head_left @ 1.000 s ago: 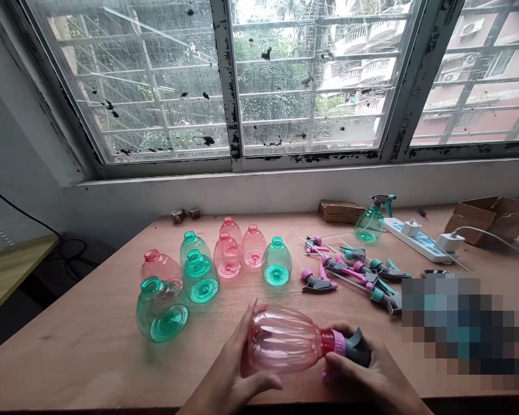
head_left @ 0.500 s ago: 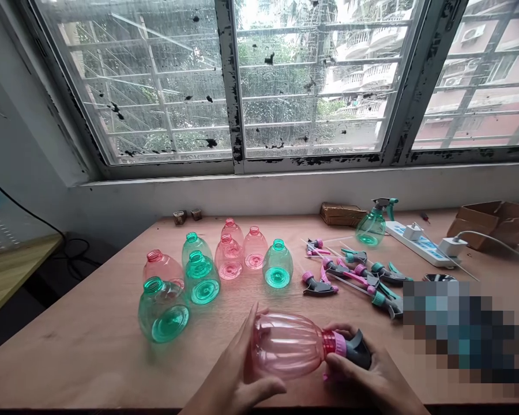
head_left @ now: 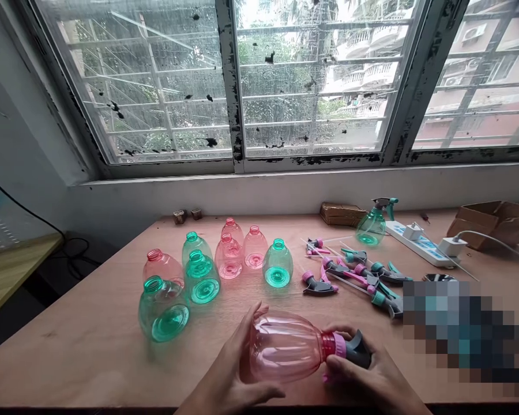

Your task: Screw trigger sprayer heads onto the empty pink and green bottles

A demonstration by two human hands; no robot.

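A pink see-through bottle (head_left: 285, 346) lies on its side near the front edge of the wooden table (head_left: 90, 346). My left hand (head_left: 236, 374) wraps round its base end. My right hand (head_left: 367, 377) grips the pink-collared grey spray head (head_left: 350, 349) fitted on its neck. Both hands are closed on these parts.
Several empty green and pink bottles (head_left: 199, 276) stand at the table's middle left. Loose spray heads (head_left: 354, 274) with tubes lie to the right. A finished green spray bottle (head_left: 372, 222), a power strip (head_left: 419, 242), a cardboard box (head_left: 493, 222) and a blurred patch (head_left: 462, 328) sit at the right.
The view tilted slightly. The bottle stays on its side in both hands; my right hand has shifted a little on the spray head.
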